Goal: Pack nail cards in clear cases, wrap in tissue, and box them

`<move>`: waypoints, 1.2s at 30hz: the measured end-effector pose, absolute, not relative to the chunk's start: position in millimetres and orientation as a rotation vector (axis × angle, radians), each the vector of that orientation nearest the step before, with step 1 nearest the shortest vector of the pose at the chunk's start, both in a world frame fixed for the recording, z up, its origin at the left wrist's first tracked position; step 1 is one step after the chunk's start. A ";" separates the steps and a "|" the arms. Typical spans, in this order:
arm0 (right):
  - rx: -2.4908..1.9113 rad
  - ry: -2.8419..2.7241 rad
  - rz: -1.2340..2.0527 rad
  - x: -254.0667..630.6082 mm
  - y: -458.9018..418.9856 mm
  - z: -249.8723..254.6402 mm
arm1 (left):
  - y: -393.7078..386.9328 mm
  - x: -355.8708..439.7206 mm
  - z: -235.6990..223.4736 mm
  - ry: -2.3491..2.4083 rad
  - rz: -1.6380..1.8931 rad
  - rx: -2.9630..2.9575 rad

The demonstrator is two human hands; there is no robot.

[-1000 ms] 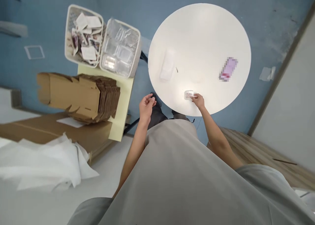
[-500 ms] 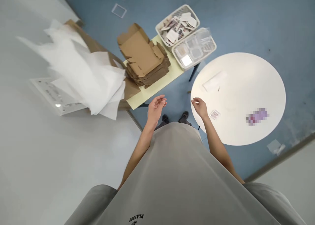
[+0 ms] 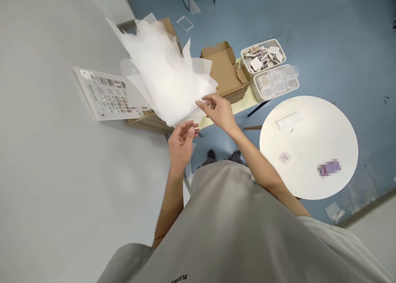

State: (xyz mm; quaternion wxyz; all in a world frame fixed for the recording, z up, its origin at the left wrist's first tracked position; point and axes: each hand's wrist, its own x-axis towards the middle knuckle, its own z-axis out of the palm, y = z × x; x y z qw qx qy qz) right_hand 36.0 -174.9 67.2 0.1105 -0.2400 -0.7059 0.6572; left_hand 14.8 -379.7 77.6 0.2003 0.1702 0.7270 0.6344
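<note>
A loose pile of thin white paper sheets point(image 3: 163, 68) lies spread out with uneven edges in front of me. My right hand point(image 3: 219, 112) is over the near right edge of the pile, its thumb and forefinger a little apart and nothing visibly held between them. Whether the fingertips touch the top sheet I cannot tell. Just below the pile's near corner is my left hand point(image 3: 182, 140), palm partly up, fingers loosely bent and thumb apart, with nothing in it.
Flattened brown cardboard boxes point(image 3: 221, 66) are stacked beside the paper. Beyond them, one white basket point(image 3: 243, 56) holds cards, another point(image 3: 261, 97) clear plastic cases. A round white table point(image 3: 309, 171) to the right carries a small clear case point(image 3: 285, 157). A printed board point(image 3: 105, 97) leans left.
My view has turned left toward the paper pile. My right hand has moved from beside the round table across to the paper's edge. My left hand has come close to the pile's corner.
</note>
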 end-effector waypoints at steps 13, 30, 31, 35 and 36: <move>-0.806 -2.457 1.109 -61.2 -163.7 54.7 | -398.4 -0.4 59.4 1.878 1.799 0.491; -1.059 -1.622 1.426 169.6 -176.1 100.6 | -347.1 24.5 58.7 1.256 1.907 0.222; -1.137 -1.569 1.449 193.7 -177.2 93.3 | -337.7 28.7 57.0 1.289 1.905 0.187; -1.433 -1.348 1.402 277.3 -187.3 57.1 | -294.5 46.1 47.1 1.339 1.850 0.077; -1.490 -1.297 1.386 295.3 -190.5 48.8 | -282.7 50.8 43.5 1.336 1.808 0.067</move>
